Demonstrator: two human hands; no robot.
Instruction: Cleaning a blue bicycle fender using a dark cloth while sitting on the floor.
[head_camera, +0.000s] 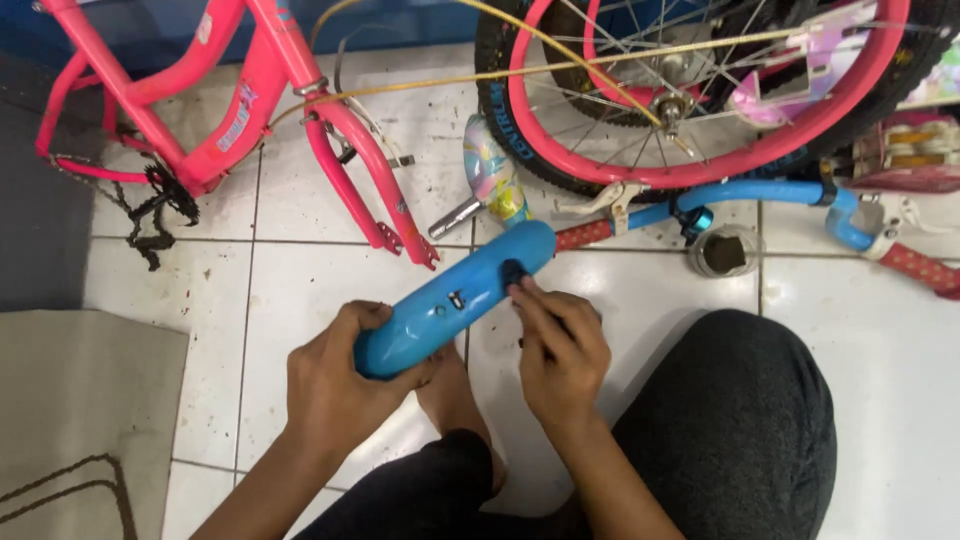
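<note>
A curved blue bicycle fender lies slanted across the middle of the head view, above the white tiled floor. My left hand grips its lower left end. My right hand rests on its upper part, with fingertips pressing a small dark piece near a hole in the fender. Below the fender, my bare foot and dark trouser legs show.
A pink bicycle frame with fork and loose chain lies at upper left. A pink-rimmed wheel stands at upper right. Blue handlebars, a colourful saddle and a small open jar lie nearby. A beige mat lies at left.
</note>
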